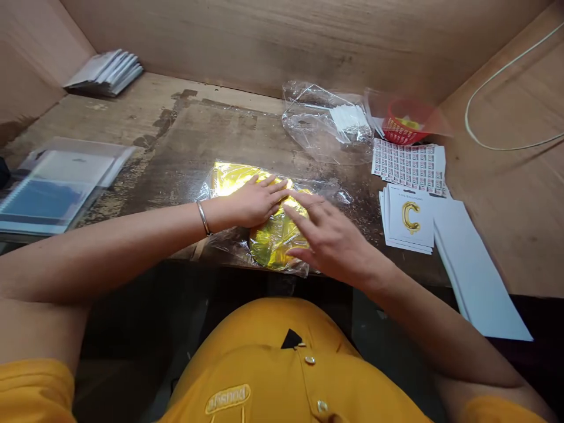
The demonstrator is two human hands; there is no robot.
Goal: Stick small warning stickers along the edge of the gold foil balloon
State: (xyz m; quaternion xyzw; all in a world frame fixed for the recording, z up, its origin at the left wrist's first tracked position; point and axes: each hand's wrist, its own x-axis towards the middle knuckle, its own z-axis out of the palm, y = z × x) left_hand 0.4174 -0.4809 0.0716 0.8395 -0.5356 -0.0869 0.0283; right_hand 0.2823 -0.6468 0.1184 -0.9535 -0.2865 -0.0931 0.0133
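Head view, left hand [259,202] flat, right hand [332,235] spread, both over gold foil [273,244], card [410,217] reading "BALLOONS" and "C"

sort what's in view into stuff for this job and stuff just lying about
Belongs to the job:
- gold foil, under the left hand
- clear plastic around it
- probably the gold-C cards

Seemingly just lying about:
- blue-and-white packet
- stack in the far left corner
- looped white cord
- perhaps red basket

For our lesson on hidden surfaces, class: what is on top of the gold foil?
The left hand lies on the gold foil, and clear plastic shows around the edges. The right hand overlaps the foil's right side; contact is unclear. The surface directly beneath the hands is covered.
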